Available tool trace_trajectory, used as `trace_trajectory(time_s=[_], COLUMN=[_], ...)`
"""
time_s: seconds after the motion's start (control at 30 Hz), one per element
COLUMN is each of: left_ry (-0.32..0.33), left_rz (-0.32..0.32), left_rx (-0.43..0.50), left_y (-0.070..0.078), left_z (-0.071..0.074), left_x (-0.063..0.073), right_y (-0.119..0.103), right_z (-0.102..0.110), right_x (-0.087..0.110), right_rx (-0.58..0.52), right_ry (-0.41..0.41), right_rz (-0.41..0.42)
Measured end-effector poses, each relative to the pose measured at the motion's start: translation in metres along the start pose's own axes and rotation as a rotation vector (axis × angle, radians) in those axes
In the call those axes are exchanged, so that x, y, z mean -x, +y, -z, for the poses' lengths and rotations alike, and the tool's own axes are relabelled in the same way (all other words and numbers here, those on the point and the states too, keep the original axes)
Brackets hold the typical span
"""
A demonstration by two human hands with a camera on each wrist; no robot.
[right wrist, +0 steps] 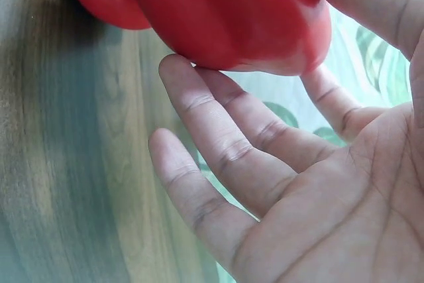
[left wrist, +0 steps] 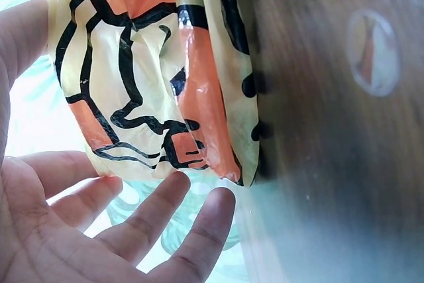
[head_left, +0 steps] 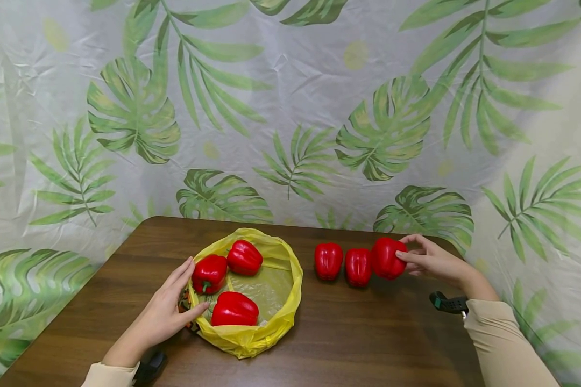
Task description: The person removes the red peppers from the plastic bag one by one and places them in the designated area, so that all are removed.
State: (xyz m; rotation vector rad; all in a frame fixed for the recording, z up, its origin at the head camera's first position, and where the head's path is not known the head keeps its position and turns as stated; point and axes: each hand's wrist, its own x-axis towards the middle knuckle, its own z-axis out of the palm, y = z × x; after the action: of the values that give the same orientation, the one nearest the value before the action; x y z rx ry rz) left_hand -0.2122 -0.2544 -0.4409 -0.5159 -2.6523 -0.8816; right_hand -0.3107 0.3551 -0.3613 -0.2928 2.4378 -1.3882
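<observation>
My right hand (head_left: pixel 438 263) pinches a glossy red bell pepper (head_left: pixel 386 258) between thumb and fingers at the table's right; the right wrist view shows the fingertips against this pepper (right wrist: pixel 232 14). Just left of it stand two more red bell peppers, the nearer one (head_left: pixel 358 267) and the farther one (head_left: pixel 328 260). A yellow plastic bag (head_left: pixel 294 285) sits with its mouth wide, and three red peppers (head_left: pixel 234 309) lie inside. Along the bag's left side, my left hand (head_left: pixel 162 317) rests with spread fingers, touching its orange-and-black printed wall (left wrist: pixel 146 77).
Everything stands on a dark brown wooden table (head_left: pixel 358 333) with rounded back corners. Behind it hangs a pale curtain (head_left: pixel 300 91) with green leaf prints, close to the table's back edge. Dark bands with small devices (head_left: pixel 447 302) are at both wrists.
</observation>
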Motion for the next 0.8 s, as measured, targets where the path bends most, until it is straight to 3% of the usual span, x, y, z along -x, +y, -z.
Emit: trace_trajectory(time_s=[0.8], left_ry=[-0.005], left_rz=[-0.004], left_rx=[-0.004], left_y=[0.003], left_z=[0.0], left_x=[0.0], right_y=[0.013], right_z=[0.004], right_x=[0.004], right_rx=[0.074], right_ry=[0.013], right_rz=[-0.044])
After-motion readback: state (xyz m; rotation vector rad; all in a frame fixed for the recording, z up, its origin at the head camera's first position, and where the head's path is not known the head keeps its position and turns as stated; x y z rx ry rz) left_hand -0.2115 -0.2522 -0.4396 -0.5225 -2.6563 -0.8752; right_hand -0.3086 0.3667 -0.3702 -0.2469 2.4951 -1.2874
